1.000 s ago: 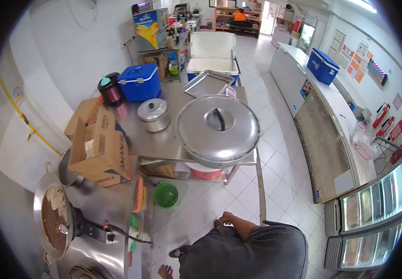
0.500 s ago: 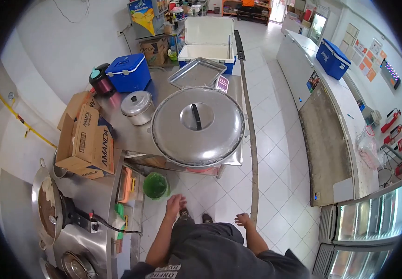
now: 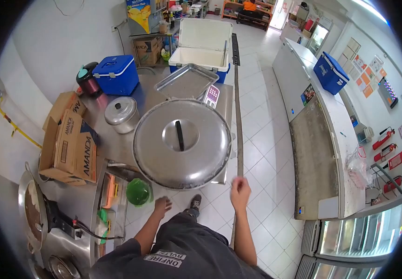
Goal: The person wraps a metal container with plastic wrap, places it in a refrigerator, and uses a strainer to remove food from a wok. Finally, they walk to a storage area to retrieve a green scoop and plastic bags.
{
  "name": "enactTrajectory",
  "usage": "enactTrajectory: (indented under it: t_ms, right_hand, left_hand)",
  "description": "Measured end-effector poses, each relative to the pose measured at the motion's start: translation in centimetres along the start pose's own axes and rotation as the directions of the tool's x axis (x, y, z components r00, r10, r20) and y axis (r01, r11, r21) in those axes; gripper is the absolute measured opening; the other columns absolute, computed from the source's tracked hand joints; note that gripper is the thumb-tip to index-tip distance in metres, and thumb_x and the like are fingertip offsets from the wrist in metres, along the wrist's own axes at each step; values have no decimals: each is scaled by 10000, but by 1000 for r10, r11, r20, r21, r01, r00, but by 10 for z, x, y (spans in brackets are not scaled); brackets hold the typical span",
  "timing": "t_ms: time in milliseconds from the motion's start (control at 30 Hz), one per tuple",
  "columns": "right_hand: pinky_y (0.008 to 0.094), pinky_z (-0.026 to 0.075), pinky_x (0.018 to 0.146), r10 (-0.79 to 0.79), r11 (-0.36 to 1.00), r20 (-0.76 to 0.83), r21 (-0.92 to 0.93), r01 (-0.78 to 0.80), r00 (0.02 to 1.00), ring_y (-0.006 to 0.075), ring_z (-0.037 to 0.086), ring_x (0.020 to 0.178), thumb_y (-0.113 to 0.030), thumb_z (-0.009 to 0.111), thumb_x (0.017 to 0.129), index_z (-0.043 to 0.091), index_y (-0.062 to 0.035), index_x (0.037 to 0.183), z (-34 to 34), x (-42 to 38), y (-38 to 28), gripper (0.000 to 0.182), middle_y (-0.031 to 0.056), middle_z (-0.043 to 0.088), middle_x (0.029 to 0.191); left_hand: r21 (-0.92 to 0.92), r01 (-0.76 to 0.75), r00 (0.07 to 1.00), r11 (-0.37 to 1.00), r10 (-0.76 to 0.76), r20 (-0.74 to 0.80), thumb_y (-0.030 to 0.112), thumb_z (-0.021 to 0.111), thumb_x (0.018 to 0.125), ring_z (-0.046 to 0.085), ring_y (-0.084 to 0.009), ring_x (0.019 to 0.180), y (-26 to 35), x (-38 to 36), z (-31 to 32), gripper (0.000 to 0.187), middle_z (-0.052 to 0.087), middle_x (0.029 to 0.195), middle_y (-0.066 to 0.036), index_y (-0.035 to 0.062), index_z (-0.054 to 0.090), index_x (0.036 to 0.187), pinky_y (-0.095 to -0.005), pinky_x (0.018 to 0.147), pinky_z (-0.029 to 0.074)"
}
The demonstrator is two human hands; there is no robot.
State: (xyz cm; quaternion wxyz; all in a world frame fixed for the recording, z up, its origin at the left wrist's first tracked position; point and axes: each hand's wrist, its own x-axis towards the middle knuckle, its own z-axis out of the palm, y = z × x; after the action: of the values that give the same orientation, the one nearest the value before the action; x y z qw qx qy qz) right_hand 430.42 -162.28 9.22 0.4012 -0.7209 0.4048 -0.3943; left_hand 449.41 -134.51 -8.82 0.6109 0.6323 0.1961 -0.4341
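A large round metal pot with a lid [image 3: 205, 139] stands on the steel table in front of me; the lid has a black handle [image 3: 179, 135]. My left hand [image 3: 163, 207] hangs below the pot, near a green bucket [image 3: 138, 192] on the floor. Its fingers are loosely apart and nothing is in them. My right hand [image 3: 241, 191] is raised just off the pot's lower right side, apart from it. Its fingers are loosely bent, a little blurred, and hold nothing that I can see.
On the steel table [image 3: 157, 86] are a small lidded pot [image 3: 121, 114], a metal tray [image 3: 173, 86], a blue cooler [image 3: 116, 74] and cardboard boxes [image 3: 78, 151]. A wok [image 3: 35, 211] sits at left. Chest freezers [image 3: 317, 149] line the right side of the tiled floor [image 3: 268, 162].
The pot and table have shifted left and lower in my view. My right hand has risen toward the pot's right side; my left hand is slightly lower. One foot is farther forward.
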Motion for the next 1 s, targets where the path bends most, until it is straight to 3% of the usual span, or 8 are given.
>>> enactTrajectory:
  t_ms: [67, 133, 167, 200, 267, 300, 467, 1000]
  right_hand:
    - [283, 455, 547, -106, 991, 180, 96, 90, 978, 149, 552, 572, -161, 544, 892, 569, 22, 872, 37, 51, -81, 186, 89, 600, 682]
    - [354, 490, 599, -203, 968, 319, -78, 240, 926, 294, 601, 584, -213, 569, 869, 581, 27, 890, 88, 90, -121, 241, 171, 622, 702]
    - [388, 496, 633, -195, 960, 377, -117, 255, 906, 351, 607, 627, -264, 568, 863, 590, 31, 891, 119, 104, -122, 298, 201, 625, 715]
    - [421, 503, 667, -183, 949, 433, -157, 274, 883, 408, 613, 669, -316, 567, 857, 598, 35, 892, 151, 115, -115, 355, 231, 627, 728]
    - [464, 500, 711, -127, 877, 509, -344, 337, 851, 435, 618, 743, -391, 529, 862, 622, 37, 840, 203, 129, -108, 439, 240, 636, 744]
    - [464, 500, 711, -123, 876, 505, -350, 333, 854, 435, 618, 743, -391, 529, 862, 622, 37, 840, 215, 133, -111, 439, 240, 636, 744]
    - [473, 512, 695, 21, 880, 619, -384, 280, 785, 424, 631, 712, -392, 497, 869, 649, 24, 703, 233, 137, -123, 473, 267, 627, 723]
    - [466, 524, 606, -119, 917, 633, -226, 330, 765, 383, 647, 647, -313, 486, 859, 658, 20, 661, 206, 156, -157, 424, 250, 630, 691]
  left_hand:
    - [408, -48, 999, 912, 48, 9, 275, 536, 866, 621, -242, 802, -34, 33, -37, 245, 612, 937, -78, 65, 566, 988, -422, 677, 505]
    - [940, -246, 915, 237, 376, 145, 358, 513, 766, 621, -343, 671, -74, 59, -81, 372, 637, 732, -209, 12, 626, 688, -404, 678, 517]
    - [978, -50, 983, 204, 181, 13, 330, 497, 775, 646, -326, 713, -100, 82, -108, 337, 656, 783, -210, 32, 654, 769, -405, 694, 518]
    - [941, -235, 962, 243, 198, 189, 289, 483, 780, 603, -342, 600, -122, 82, -140, 279, 623, 716, -192, 46, 605, 717, -443, 596, 493]
    - [332, 364, 909, 870, -253, -332, 208, 499, 793, 596, -291, 674, -134, 73, -145, 226, 570, 784, -150, 56, 553, 952, -399, 537, 458]
    - [126, 365, 926, 923, -373, 50, 218, 536, 824, 608, -318, 730, -139, 75, -173, 244, 568, 830, -172, 12, 535, 955, -443, 609, 495]
    - [28, 376, 866, 926, -340, -366, 215, 555, 812, 564, -265, 628, -120, 8, -108, 172, 506, 645, -80, 67, 498, 743, -429, 625, 487]
    - [152, 108, 990, 982, -93, -106, 355, 558, 847, 617, -262, 876, -72, 30, -53, 447, 599, 1025, -127, 43, 459, 1151, -417, 733, 501]
